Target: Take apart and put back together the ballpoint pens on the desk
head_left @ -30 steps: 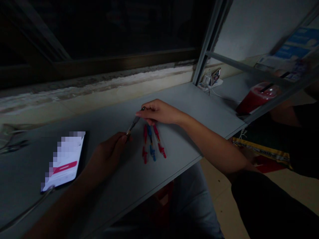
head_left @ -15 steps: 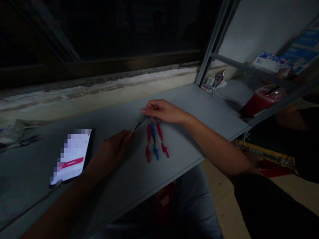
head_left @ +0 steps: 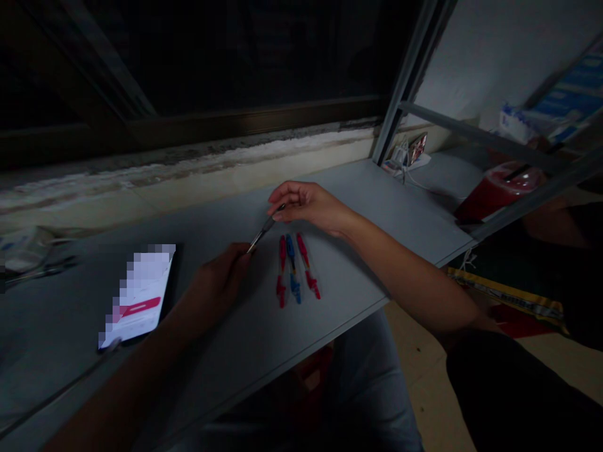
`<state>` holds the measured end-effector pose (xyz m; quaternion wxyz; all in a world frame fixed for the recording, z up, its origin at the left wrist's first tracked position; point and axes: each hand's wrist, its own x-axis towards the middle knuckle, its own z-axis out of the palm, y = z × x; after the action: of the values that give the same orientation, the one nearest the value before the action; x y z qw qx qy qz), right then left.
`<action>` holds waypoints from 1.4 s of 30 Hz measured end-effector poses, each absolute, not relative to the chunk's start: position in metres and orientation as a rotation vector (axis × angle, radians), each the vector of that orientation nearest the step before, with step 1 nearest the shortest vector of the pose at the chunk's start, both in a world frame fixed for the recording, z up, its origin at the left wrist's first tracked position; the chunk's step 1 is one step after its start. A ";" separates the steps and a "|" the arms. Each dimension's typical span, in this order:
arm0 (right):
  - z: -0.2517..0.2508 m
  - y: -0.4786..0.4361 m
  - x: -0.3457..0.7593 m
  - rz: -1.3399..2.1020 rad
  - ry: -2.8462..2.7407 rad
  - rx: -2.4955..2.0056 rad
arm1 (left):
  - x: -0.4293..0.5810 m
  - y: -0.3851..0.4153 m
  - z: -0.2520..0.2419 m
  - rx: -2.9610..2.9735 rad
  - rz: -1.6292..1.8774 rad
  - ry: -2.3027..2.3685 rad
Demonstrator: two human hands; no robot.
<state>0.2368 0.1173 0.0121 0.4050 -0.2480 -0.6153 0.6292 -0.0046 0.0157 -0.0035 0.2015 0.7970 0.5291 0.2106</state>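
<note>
A thin dark pen (head_left: 262,235) spans the gap between my two hands above the grey table (head_left: 377,207). My right hand (head_left: 306,206) pinches its far end between thumb and fingers. My left hand (head_left: 217,282) is curled closed around its near end. Just right of the pen, three capped pens lie side by side on the table: a red pen (head_left: 281,270), a blue pen (head_left: 293,269) and another red pen (head_left: 308,266). The light is dim.
A lit phone (head_left: 139,294) lies on the table at left, with a cable running from it toward the front edge. A metal shelf frame (head_left: 471,135) stands at right, with a red lidded cup (head_left: 497,190) and boxes. A dark window runs along the back.
My right hand has lifted slightly off the tops of the three pens, raising the far end of the thin pen. My left hand stays at its near end.
</note>
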 end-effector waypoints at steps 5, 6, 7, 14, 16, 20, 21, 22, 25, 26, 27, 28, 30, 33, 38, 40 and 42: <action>0.016 0.116 0.239 1.607 -1.534 -0.519 | -0.003 0.014 0.000 2.191 0.599 1.416; 0.017 0.115 0.239 1.611 -1.537 -0.504 | -0.003 0.013 0.000 2.173 0.602 1.407; 0.018 0.115 0.238 1.612 -1.542 -0.491 | -0.003 0.012 0.000 2.151 0.605 1.398; 0.022 0.114 0.239 1.610 -1.428 -0.462 | -0.003 0.013 0.001 1.952 0.683 1.347; 0.022 0.114 0.239 1.599 -1.377 -0.452 | -0.004 0.014 0.002 1.933 0.696 1.336; 0.018 0.115 0.238 1.619 -1.476 -0.446 | -0.003 0.014 0.000 1.920 0.698 1.340; 0.017 0.115 0.237 1.618 -1.525 -0.455 | -0.003 0.013 0.000 1.921 0.698 1.349; 0.016 0.115 0.236 1.611 -1.566 -0.467 | -0.002 0.013 -0.001 1.928 0.703 1.362; 0.015 0.112 0.234 1.542 -1.645 -0.569 | -0.001 0.010 -0.001 1.962 0.724 1.427; 0.015 0.110 0.234 1.500 -1.680 -0.633 | 0.000 0.009 -0.001 1.977 0.727 1.448; 0.016 0.109 0.235 1.449 -1.730 -0.706 | 0.000 0.009 0.000 1.995 0.725 1.467; 0.016 0.107 0.236 1.400 -1.789 -0.776 | 0.000 0.009 0.001 2.010 0.722 1.489; 0.019 0.106 0.238 1.355 -1.878 -0.849 | -0.001 0.009 0.003 2.027 0.716 1.533; 0.021 0.106 0.241 1.386 -1.896 -0.752 | -0.001 0.010 0.006 2.030 0.740 1.595; 0.021 0.109 0.245 1.311 -2.005 -0.881 | -0.002 0.011 0.008 2.058 0.760 1.616; 0.020 0.110 0.245 1.284 -1.982 -0.850 | -0.002 0.012 0.008 2.058 0.761 1.626; 0.020 0.110 0.244 1.299 -1.962 -0.740 | -0.001 0.012 0.008 2.056 0.753 1.639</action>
<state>0.2436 0.1098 0.0197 0.3311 -0.2832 -0.7506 0.4968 -0.0014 0.0120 0.0075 0.2019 0.7361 0.5871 0.2697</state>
